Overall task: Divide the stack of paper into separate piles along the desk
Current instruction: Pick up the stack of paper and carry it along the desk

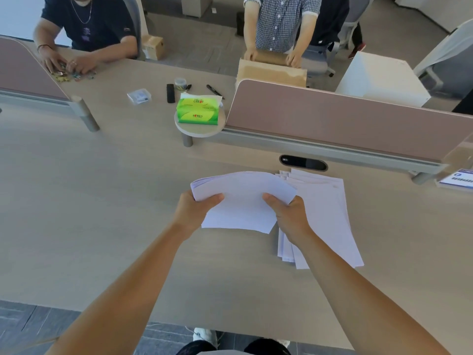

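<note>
Holds a bowed sheaf of white paper over the worktop near centre, pinching its 9 o'clock edge with the left hand and its 3 o'clock edge with the right hand, thumbs on top, fingers curled underneath. Has a fanned pile of sheets lying flat at 3 o'clock of the sheaf, partly under the right wrist. Faces a green tissue pack at 11 o'clock on a small round shelf, with a pink divider panel at 1 o'clock.

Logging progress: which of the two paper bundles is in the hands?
The curved bundle, gripped by left hand and right hand; the fanned pile lies flat on the desk to its right.
</note>
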The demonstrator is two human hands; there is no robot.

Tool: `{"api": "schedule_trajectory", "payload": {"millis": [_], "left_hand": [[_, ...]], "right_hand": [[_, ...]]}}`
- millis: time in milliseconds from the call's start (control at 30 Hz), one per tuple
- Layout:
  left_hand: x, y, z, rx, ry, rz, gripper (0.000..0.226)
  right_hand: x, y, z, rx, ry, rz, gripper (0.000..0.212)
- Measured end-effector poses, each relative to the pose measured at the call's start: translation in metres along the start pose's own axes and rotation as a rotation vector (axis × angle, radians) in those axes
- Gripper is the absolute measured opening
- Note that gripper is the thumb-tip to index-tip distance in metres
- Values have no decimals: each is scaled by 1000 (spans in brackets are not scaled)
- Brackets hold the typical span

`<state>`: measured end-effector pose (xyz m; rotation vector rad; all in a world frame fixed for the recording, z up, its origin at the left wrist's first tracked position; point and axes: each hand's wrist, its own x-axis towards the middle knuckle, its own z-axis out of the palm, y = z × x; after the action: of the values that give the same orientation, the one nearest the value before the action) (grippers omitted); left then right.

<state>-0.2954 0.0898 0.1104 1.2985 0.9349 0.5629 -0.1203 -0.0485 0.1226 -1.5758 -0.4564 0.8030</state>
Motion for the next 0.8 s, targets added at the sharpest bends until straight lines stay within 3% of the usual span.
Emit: {"api": "schedule_trajectory", "payload": {"millis": [300,400,567,700,800], "left_hand": [[-40,35,-36,141,87,98,22],[-63,43,-44,170,194,111,13],[-109,63,-46,162,427,178,46],[-146,74,-51,90,576,178,33],[-170,75,-58,-11,599,146,26]], "right_hand": [[-8,-55,21,9,-132,-189,23],[-9,-74,30,2,-242,-222,25],[-13,-102,43,-23,-461,-275,17],[-17,-117,55,-77,-659,-298,12],[-25,-111,74,-29,-766,-244,13]]}}
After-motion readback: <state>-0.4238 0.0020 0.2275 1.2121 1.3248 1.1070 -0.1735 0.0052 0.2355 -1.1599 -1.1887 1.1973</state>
